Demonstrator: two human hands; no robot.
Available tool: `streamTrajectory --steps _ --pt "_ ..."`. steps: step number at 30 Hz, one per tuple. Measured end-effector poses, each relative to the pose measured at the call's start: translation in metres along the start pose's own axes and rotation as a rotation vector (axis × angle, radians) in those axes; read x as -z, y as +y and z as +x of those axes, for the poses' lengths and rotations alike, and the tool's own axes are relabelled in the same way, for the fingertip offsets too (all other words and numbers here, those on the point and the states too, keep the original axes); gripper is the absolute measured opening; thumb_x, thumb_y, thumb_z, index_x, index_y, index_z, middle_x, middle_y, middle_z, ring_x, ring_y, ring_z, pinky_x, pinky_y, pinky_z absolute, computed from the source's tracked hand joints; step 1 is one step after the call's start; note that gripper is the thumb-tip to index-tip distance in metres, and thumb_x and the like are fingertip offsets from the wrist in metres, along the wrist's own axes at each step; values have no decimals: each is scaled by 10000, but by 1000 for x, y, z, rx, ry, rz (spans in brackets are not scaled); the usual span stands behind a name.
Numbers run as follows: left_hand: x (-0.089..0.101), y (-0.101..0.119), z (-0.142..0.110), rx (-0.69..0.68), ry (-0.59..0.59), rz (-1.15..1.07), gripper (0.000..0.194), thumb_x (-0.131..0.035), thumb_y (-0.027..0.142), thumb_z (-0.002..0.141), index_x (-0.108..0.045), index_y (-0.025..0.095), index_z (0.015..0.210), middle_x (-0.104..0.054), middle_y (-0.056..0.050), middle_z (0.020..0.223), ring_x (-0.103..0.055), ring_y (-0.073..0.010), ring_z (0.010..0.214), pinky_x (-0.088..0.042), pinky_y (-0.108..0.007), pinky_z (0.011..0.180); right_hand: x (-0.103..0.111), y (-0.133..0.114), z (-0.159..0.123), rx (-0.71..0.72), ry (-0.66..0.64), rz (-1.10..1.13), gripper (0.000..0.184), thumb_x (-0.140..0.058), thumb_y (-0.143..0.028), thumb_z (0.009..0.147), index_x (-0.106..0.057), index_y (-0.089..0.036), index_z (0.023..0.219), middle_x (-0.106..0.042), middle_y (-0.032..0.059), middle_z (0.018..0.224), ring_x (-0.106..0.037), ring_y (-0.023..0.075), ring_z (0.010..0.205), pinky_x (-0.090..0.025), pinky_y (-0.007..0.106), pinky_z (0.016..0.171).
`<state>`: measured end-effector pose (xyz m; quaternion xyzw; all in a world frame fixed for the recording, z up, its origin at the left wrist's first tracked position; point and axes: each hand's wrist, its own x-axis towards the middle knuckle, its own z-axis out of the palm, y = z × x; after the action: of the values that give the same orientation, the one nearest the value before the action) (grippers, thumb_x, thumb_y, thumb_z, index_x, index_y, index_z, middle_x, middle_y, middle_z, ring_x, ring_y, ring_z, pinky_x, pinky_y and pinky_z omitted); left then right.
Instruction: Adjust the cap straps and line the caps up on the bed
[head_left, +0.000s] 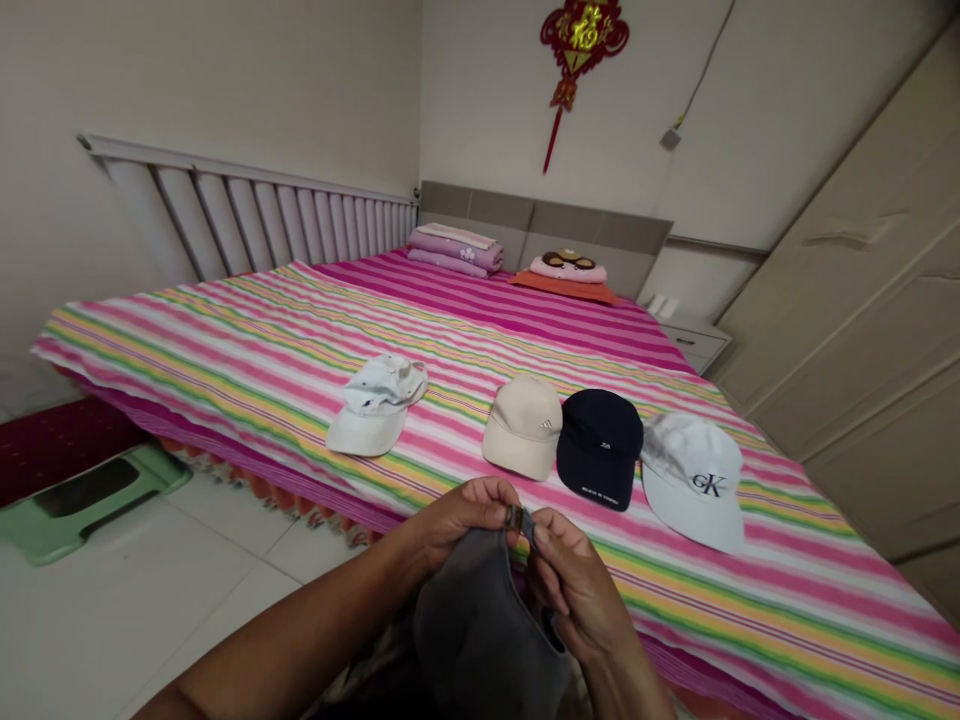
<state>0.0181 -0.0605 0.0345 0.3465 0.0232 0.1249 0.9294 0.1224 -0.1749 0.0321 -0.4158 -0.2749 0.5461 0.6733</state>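
A dark grey cap (480,620) hangs between my hands in front of the bed's near edge, its back opening turned up. My left hand (469,515) pinches the side of the strap at a small metal buckle (514,518). On the other side my right hand (574,575) has the strap end between thumb and fingers. Beyond them on the bed lie a beige cap (523,430), a navy cap (600,445) and a white cap with black letters (697,480), close side by side. Farther left sits a white cap with small dark marks (379,400).
A striped sheet (247,350) covers the bed. Folded purple bedding (454,252) and an orange-and-pink pile (566,280) lie by the headboard (491,208). A green stool (97,495) stands on the tiled floor at left; a nightstand (694,340) and wardrobe (862,300) are at right.
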Motion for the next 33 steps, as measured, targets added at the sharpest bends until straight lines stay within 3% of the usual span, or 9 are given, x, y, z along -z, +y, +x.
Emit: streamTrajectory --steps 12,26,33 --pt "3 -5 2 11 152 -12 232 -792 156 503 -643 116 677 -662 -18 598 -590 -84 499 -433 -162 513 -2 2 2 -73 -25 55 250 -640 -346 738 -484 -171 651 -298 -127 322 -135 9 283 -124 153 321" --pt "7 -5 0 19 230 31 274 -817 183 447 -650 106 649 -644 -14 564 -554 -71 460 -382 -163 470 1 -1 6 -62 97 -227 322 -672 -404 680 -470 -165 604 -333 -113 323 -162 12 293 -62 188 343" --pt "10 -7 0 5 252 3 286 -821 169 437 -650 105 657 -659 -19 588 -577 -85 477 -424 -181 504 1 0 8 -63 74 -91 320 -696 -417 652 -499 -164 656 -316 -123 336 -173 12 297 -104 170 343"
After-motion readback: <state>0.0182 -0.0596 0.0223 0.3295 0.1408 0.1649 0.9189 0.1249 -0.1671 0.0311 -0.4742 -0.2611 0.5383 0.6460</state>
